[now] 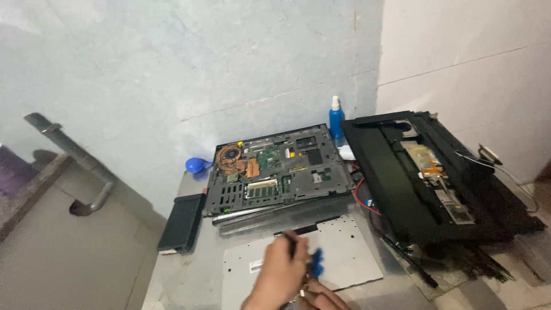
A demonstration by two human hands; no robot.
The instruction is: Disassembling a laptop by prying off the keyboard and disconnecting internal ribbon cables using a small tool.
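My left hand (280, 276) is low in the middle of the view, fingers closed around a thin dark tool (290, 243) that points up. A blue object (316, 263) sits just to its right, between my two hands. Only the fingers of my right hand (325, 299) show at the bottom edge, close to the blue object; their hold is unclear. Both hands hover over a flat grey panel (350, 252) lying on the table. Behind it lies an opened laptop base (275, 169) with its circuit board and a copper cooler (234, 159) exposed.
A black battery pack (182, 223) lies left of the laptop. At the wall stand a blue bulb blower (198, 165) and a blue bottle with a white cap (336, 120). A second dismantled black laptop (402, 183) with loose wires fills the right. A grey metal bar (74, 155) slants at left.
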